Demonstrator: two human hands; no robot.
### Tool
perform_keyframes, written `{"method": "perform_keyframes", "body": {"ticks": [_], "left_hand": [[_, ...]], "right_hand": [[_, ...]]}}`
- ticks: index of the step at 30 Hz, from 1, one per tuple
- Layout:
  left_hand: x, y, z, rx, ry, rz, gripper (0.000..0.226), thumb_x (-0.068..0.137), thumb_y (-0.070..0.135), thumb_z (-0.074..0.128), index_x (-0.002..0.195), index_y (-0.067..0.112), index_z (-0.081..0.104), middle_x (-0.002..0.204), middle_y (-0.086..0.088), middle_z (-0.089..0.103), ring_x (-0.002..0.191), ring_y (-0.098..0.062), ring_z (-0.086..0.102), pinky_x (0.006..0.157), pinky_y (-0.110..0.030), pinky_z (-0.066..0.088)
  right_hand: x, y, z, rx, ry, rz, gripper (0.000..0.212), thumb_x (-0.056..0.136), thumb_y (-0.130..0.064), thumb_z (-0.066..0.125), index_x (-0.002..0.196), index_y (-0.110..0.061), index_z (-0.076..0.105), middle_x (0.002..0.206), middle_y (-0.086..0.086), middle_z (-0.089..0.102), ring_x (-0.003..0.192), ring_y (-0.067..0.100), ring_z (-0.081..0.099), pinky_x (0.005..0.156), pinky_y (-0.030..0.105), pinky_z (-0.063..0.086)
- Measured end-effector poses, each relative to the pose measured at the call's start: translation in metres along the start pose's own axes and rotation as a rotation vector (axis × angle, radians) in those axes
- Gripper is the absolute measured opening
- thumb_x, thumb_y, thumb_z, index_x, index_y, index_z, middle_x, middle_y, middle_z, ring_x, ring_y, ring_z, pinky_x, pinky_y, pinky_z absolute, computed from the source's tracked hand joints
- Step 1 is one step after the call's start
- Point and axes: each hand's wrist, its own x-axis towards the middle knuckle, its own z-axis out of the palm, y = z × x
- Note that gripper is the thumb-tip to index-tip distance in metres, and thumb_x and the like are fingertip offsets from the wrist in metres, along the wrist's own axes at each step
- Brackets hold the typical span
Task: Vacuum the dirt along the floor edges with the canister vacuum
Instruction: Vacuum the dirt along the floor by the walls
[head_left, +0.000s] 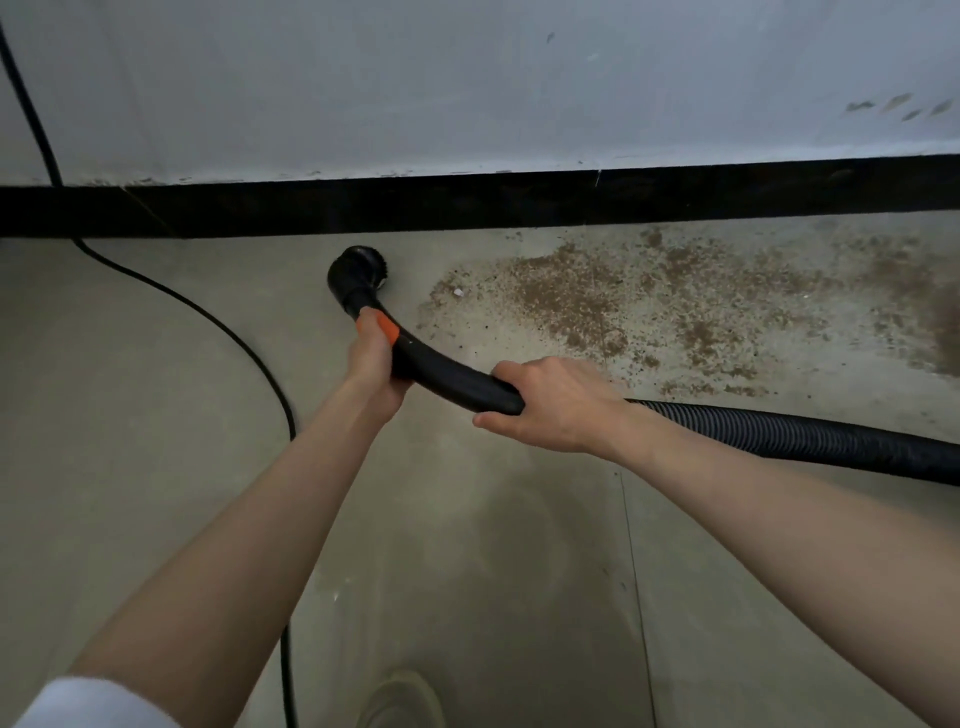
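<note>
Gripping the curved wand (447, 376): your left hand (375, 358) near the brush nozzle (358, 275), right hand (550, 405) at the hose (789, 436) end. Dirt (649, 301) lies right of the nozzle.

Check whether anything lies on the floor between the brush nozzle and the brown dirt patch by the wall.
Nothing visible does. The brush nozzle sits left of the dirt, with only bare floor between. The power cord lies on the opposite side.

We see a black baseboard (467, 200) under a white wall (467, 78). Below the baseboard lie a grey floor (156, 338), speckled brown dirt (597, 296), a black nozzle (358, 275) with an orange band (387, 328), a ribbed black hose (805, 431) and a black cord (208, 312).
</note>
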Motion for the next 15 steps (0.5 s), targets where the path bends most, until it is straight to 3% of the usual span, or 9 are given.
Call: {"method": "perform_keyframes", "body": {"ticks": [4,6,8,12,15], "left_hand": [[0.009,0.019,-0.025,-0.029,0.118,0.07,0.035,0.098,0.041,0.039,0.11,0.01,0.051,0.091,-0.005,0.054,0.079,-0.016,0.055,0.07,-0.028,0.048],[0.014,0.031,-0.031,-0.033,0.144,0.098,0.023,0.095,0.034,0.042,0.09,0.014,0.05,0.084,-0.003,0.051,0.074,-0.015,0.052,0.068,-0.027,0.048],[0.019,0.041,-0.036,-0.03,0.169,0.105,0.019,0.093,0.031,0.045,0.084,0.015,0.048,0.083,-0.003,0.051,0.074,-0.015,0.053,0.07,-0.027,0.049],[0.036,0.049,-0.04,0.066,0.192,0.127,0.028,0.096,0.04,0.044,0.099,0.013,0.049,0.088,-0.003,0.055,0.083,-0.016,0.056,0.079,-0.029,0.049],[0.044,0.052,-0.036,0.13,0.167,0.119,0.04,0.096,0.044,0.042,0.116,0.01,0.05,0.087,-0.003,0.054,0.087,-0.018,0.055,0.08,-0.03,0.049]], "right_hand": [[0.03,-0.028,0.001,0.044,-0.016,-0.043,0.035,0.09,-0.061,0.048,0.098,-0.027,0.048,0.067,-0.01,0.044,0.067,0.018,0.048,0.05,0.025,0.025],[0.045,-0.041,0.0,0.063,-0.02,-0.048,0.033,0.09,-0.06,0.049,0.094,-0.027,0.044,0.067,-0.01,0.042,0.069,0.019,0.048,0.054,0.029,0.028],[0.06,-0.051,0.0,0.088,-0.029,-0.04,0.033,0.09,-0.059,0.049,0.093,-0.027,0.042,0.069,-0.008,0.043,0.072,0.02,0.047,0.061,0.031,0.031],[0.076,-0.064,0.005,0.119,-0.032,0.022,0.038,0.09,-0.059,0.05,0.101,-0.023,0.049,0.087,0.0,0.053,0.079,0.022,0.048,0.068,0.033,0.036],[0.077,-0.067,0.009,0.15,-0.033,0.074,0.043,0.09,-0.059,0.05,0.109,-0.021,0.053,0.089,-0.001,0.052,0.08,0.022,0.048,0.068,0.032,0.036]]}}
